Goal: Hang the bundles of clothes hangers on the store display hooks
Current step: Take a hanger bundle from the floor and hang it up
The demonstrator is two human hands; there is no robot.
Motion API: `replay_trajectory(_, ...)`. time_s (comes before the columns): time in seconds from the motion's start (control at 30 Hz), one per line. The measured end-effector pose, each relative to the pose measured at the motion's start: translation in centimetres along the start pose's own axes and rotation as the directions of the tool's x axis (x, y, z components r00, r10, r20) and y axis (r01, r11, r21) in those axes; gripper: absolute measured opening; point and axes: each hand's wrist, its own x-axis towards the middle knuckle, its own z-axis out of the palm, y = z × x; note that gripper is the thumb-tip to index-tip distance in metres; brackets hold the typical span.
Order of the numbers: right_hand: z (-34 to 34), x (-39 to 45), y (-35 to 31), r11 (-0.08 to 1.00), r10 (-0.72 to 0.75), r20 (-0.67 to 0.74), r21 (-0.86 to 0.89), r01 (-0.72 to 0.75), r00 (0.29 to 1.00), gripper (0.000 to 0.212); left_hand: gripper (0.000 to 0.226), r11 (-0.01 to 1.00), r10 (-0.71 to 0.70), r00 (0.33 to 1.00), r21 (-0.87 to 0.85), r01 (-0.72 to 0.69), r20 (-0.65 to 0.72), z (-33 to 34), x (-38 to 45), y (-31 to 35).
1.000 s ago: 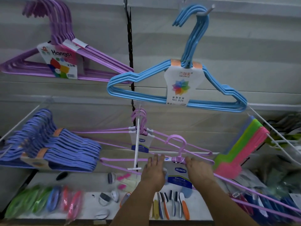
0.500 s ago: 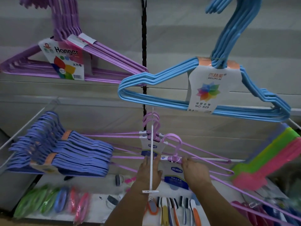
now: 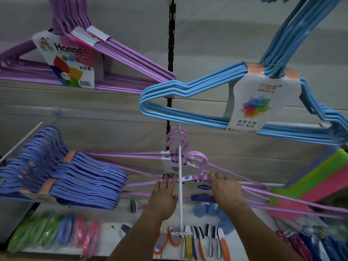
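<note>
Both of my hands hold a lilac hanger bundle [image 3: 200, 177] with a white and blue label, low in the centre. My right hand [image 3: 225, 192] grips it at the neck just under its curled hook. My left hand [image 3: 163, 194] grips its left arm. A white display hook [image 3: 180, 194] runs toward me between my hands. The bundle's hook sits just right of this rod, and I cannot tell whether it is over it. Other lilac bundles [image 3: 176, 146] hang further back on the same rod.
A light blue hanger bundle [image 3: 188, 117] hangs above right and a purple bundle [image 3: 124, 59] above left. Violet-blue bundles [image 3: 79, 178] crowd the left rack. Green and pink flat items [image 3: 310, 185] lean at the right. Brushes [image 3: 197, 240] lie on the shelf below.
My hands have lifted the lilac bundle up and toward the white rod. The view has come closer to the display.
</note>
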Motion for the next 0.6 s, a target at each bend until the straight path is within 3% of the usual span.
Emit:
replay_trajectory(0.13,-1.5,0.5,0.5,0.993,-0.041,0.120,-0.109,0.054,0.992,0.025,0.067,1.000,0.013,0.996,-0.021,-0.015,-0.083,0.3,0.5,0.2)
replay_trajectory(0.2,-2.1,1.3,0.3,0.993,-0.017,0.169,-0.110,0.037,0.985,0.028,0.064,1.000,0.011,0.991,0.013,-0.010,-0.134,0.0,0.7,0.2)
replay_trajectory(0.33,-1.7,2.2,0.1,0.995,0.008,0.129,-0.104,0.005,0.992,0.028,0.064,1.000,0.002,0.988,0.019,0.002,-0.156,-0.8,0.4,0.2)
replay_trajectory(0.4,-1.4,2.6,0.0,0.995,0.004,0.003,-0.099,-0.004,1.000,0.029,0.064,1.000,0.009,0.990,0.015,-0.006,-0.141,-1.1,0.4,0.0)
replay_trajectory(0.47,-0.7,2.8,0.2,0.997,-0.007,-0.086,-0.073,0.001,0.996,0.043,0.064,1.000,0.013,0.991,0.004,-0.013,-0.135,-1.1,0.5,-0.2)
replay_trajectory(0.6,-0.1,3.1,1.0,1.000,-0.004,-0.143,-0.030,-0.001,0.990,0.046,0.065,1.000,0.015,0.987,0.003,-0.014,-0.162,-1.1,0.6,-0.3)
